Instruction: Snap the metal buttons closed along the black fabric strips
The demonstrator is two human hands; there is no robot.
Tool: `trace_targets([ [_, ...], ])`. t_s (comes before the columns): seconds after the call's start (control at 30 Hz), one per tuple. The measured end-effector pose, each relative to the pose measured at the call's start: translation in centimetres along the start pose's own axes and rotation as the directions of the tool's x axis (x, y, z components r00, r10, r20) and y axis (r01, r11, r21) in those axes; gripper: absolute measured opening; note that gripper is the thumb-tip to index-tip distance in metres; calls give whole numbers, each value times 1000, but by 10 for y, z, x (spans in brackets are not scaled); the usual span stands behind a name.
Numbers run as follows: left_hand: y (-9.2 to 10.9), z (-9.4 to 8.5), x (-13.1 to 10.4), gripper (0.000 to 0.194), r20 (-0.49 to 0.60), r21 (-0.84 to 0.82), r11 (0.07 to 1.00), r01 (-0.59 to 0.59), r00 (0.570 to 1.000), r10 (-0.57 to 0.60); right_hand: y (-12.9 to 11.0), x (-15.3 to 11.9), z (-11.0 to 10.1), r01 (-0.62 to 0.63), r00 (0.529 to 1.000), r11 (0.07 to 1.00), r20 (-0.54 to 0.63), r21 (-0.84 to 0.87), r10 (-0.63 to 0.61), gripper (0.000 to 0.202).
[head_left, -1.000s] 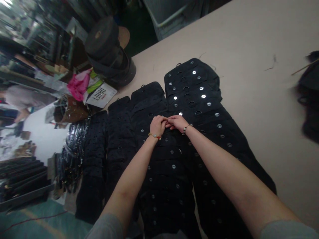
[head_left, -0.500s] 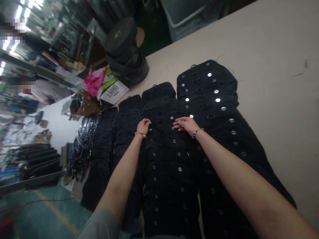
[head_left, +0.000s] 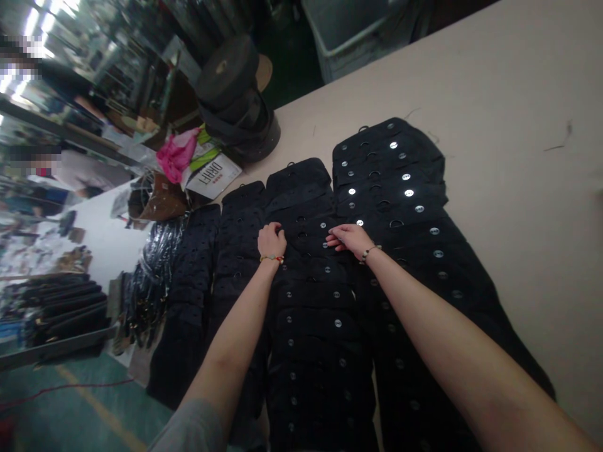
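Overlapping black fabric pieces lie in long rows on the table. The middle row (head_left: pixel 313 326) carries small silver snaps and dark rings. On its left edge rests my left hand (head_left: pixel 272 241), fingers curled down; what they hold, if anything, is hidden. My right hand (head_left: pixel 349 238) is at the same row's right edge, beside a silver snap (head_left: pixel 325 245), its thumb and fingers close together over something too small to make out. The right row (head_left: pixel 419 251) has two lines of shiny snaps with rings between them. Two more black rows (head_left: pixel 242 207) lie to the left.
Rolls of black webbing (head_left: pixel 240 100) stand at the table's far edge (head_left: pixel 311 100), beside a DRAFT box (head_left: pixel 214 177) with pink cloth. Wrapped black straps (head_left: pixel 157 263) lie left. A grey bin (head_left: pixel 353 31) stands beyond. People work at far left.
My left hand has turned over a little, its fingers now curled down over the snap line. My right hand has barely moved. The view has shifted slightly.
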State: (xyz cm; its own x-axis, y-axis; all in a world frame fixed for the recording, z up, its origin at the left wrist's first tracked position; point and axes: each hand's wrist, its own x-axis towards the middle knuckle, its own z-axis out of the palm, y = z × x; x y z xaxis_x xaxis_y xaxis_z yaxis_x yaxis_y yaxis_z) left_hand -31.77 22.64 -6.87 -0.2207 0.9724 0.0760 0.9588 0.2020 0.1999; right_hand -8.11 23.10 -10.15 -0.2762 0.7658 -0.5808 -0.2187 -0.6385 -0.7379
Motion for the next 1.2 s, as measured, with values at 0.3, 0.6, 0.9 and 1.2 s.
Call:
trace_targets([
  [0.3, 99, 20, -15, 17, 227, -252, 851, -461, 827, 515, 3, 1, -4, -3, 998, 994, 59, 112, -3, 17],
  [0.6, 80, 33, 56, 15, 177, -258, 966, -14, 982, 62, 1, -3, -7, -38, 998, 983, 53, 178, 29, 26],
  [0.9, 79, 43, 86, 13, 310, -233, 970, -62, 941, 135, 1, -4, -8, -33, 997, 985, 73, 170, 21, 14],
  [1.2, 86, 34, 84, 14, 226, -160, 958, -237, 936, 269, 3, -3, -6, -5, 999, 986, 41, 169, -2, 8],
])
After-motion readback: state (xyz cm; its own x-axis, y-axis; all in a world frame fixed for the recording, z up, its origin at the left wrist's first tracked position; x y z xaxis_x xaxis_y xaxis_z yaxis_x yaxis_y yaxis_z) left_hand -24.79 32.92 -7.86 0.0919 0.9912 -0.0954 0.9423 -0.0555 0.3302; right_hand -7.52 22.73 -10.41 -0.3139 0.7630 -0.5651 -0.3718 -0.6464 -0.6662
